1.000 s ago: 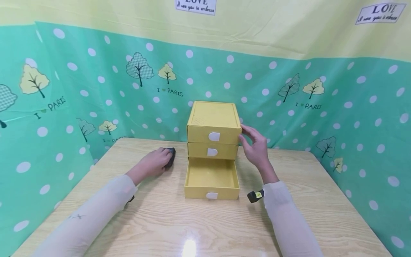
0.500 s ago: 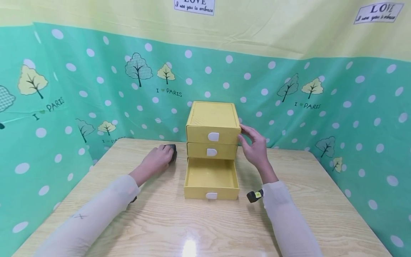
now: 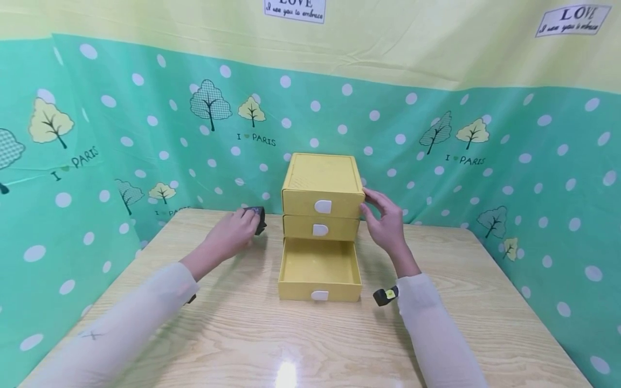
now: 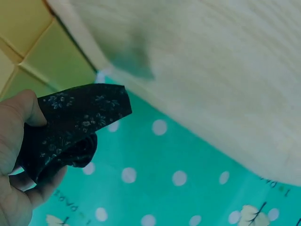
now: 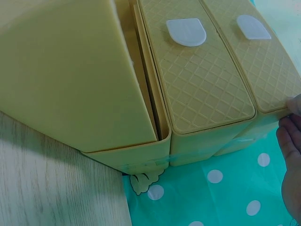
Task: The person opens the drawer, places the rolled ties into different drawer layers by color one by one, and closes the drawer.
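In the head view my left hand (image 3: 234, 233) grips a rolled black necktie (image 3: 261, 218) above the table, left of a yellow drawer unit (image 3: 322, 173). Small pale flowers pattern the necktie (image 4: 77, 110), with one flat end sticking out from the coil in the left wrist view. Thumb and fingers pinch it from opposite sides. My right hand (image 3: 388, 222) holds the unit's upper right front corner, thumb on the front and fingers along the side. The bottom drawer (image 3: 320, 264) is pulled out, with nothing in it; the two drawers above are shut.
The unit stands on a wooden table (image 3: 233, 334) near its back edge. Green and yellow printed cloth (image 3: 204, 156) hangs behind and on both sides. White tabs (image 3: 320, 230) mark the drawer fronts. A black wrist device (image 3: 385, 296) shows by the right sleeve.
My left hand has raised the necktie off the table, moving it slightly back and up. The right hand and the drawer unit stay where they were.
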The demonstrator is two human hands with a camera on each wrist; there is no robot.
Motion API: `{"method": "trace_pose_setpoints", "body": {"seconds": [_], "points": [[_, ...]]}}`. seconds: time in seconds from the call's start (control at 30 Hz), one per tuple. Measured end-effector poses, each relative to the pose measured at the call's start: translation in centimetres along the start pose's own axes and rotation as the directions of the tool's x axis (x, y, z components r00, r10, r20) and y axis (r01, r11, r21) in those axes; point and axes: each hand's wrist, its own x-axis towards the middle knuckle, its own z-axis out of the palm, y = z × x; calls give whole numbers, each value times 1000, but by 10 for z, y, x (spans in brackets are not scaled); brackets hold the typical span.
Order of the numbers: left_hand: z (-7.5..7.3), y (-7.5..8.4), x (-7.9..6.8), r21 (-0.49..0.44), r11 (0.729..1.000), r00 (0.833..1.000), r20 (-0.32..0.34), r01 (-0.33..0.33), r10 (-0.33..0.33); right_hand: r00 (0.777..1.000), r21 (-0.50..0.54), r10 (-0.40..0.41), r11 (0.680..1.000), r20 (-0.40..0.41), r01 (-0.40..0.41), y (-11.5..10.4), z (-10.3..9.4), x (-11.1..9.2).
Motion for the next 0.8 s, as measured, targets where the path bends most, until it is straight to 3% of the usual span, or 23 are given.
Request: {"method": "trace_pose_setpoints", "body": {"seconds": [0.2,0.4,0.8], "points": [[-21,3,2,18,1000,999,-49,-24,25,1000,3,8,1000,-3,-8,-1,1,1],[-41,15,4,63,997,991,-123,-35,42,1000,15,11,1000,4,-11,-1,0,0],[-71,47,12,118,991,958,-269,-70,100,1000,-5,12,1000,8,-12,-2,-1,0]]}}
